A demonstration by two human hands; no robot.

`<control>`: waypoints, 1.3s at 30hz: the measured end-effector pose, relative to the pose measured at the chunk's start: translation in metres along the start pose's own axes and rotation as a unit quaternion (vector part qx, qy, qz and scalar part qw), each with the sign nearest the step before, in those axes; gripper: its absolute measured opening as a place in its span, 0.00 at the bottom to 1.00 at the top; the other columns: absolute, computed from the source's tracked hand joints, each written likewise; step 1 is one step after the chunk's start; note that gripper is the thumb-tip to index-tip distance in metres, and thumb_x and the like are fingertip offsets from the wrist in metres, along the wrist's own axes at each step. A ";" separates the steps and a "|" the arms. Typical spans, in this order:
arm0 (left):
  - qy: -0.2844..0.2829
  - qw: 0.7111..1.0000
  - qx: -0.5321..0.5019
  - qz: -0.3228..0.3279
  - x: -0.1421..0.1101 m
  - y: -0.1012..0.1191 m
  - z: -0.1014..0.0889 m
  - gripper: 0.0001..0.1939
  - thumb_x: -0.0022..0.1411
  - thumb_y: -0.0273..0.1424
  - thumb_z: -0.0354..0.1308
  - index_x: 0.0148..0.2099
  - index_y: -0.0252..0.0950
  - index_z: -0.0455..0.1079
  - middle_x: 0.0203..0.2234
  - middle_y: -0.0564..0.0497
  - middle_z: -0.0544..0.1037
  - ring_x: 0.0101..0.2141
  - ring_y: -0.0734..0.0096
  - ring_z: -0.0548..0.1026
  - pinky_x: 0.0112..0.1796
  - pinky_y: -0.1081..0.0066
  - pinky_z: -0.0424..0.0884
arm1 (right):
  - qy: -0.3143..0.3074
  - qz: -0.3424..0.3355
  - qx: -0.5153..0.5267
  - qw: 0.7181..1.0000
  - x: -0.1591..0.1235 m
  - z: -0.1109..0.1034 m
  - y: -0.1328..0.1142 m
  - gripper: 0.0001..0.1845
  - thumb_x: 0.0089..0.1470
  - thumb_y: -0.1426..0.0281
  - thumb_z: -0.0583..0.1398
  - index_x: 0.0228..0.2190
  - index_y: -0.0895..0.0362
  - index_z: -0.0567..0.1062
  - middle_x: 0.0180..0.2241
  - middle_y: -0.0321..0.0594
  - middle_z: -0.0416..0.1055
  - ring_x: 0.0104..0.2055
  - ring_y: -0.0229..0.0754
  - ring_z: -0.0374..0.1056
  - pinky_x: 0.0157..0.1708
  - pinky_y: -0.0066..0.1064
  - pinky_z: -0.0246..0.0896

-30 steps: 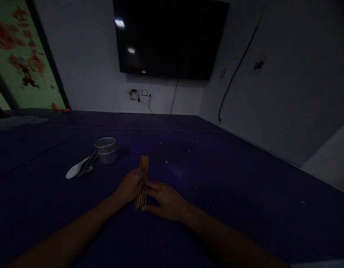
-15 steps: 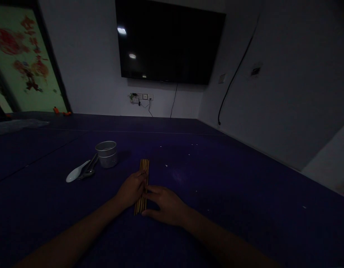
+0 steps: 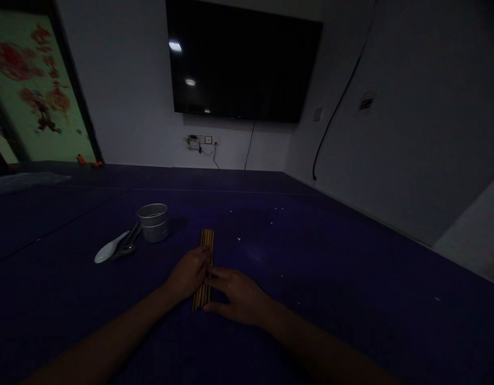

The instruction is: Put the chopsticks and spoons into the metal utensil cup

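Several thin wooden sticks that look like chopsticks (image 3: 207, 237) lie side by side in a flat row on the dark blue surface. My left hand (image 3: 190, 273) is laid across their middle, its fingers bent over the row and partly covering it. From the right, my right hand (image 3: 241, 295) touches the row's edge with its fingertips; its thumb is spread apart, near the lower ends. Up and to the left stands a metal cup (image 3: 154, 224), upright. Beside it rest a white spoon (image 3: 109, 248) and a dark metal spoon-like utensil (image 3: 126, 249), side by side.
The blue surface (image 3: 351, 278) carries small white specks and reaches back to the wall. A wall-mounted television (image 3: 242, 61) hangs there, with sockets and cables below. Clear plastic sheeting (image 3: 26, 182) lies at far left, and orange objects (image 3: 89, 161) sit by the decorated door (image 3: 42, 91).
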State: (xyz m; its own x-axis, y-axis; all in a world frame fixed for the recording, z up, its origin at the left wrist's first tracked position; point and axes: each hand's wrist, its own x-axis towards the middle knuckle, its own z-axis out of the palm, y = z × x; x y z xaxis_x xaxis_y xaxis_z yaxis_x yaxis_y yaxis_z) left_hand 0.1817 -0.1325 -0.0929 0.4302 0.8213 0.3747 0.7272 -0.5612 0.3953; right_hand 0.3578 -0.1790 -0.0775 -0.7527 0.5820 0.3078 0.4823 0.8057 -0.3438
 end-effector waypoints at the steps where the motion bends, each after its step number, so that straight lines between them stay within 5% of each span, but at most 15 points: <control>1: 0.002 1.000 -0.001 0.000 0.000 0.000 0.000 0.22 0.60 0.24 0.43 0.54 0.34 0.66 0.53 0.44 0.69 0.52 0.65 0.67 0.53 0.62 0.64 | 0.001 -0.001 0.001 1.000 0.000 0.000 0.000 0.24 0.54 0.58 0.58 0.49 0.56 0.68 0.52 0.44 0.65 0.52 0.46 0.63 0.50 0.34 0.58; 39: -0.002 1.000 0.027 0.011 0.001 -0.003 0.002 0.22 0.60 0.23 0.43 0.54 0.31 0.66 0.53 0.42 0.69 0.53 0.64 0.66 0.53 0.62 0.63 | 0.002 0.001 -0.017 1.000 0.000 -0.001 -0.002 0.24 0.55 0.57 0.57 0.49 0.58 0.68 0.50 0.46 0.66 0.50 0.46 0.63 0.50 0.35 0.58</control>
State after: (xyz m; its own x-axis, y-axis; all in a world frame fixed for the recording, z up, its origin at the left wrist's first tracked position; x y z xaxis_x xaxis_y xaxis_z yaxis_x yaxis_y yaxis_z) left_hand 0.1805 -0.1299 -0.0955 0.4478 0.8096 0.3795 0.7458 -0.5723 0.3410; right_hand 0.3579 -0.1804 -0.0761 -0.7498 0.5844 0.3102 0.4991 0.8074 -0.3147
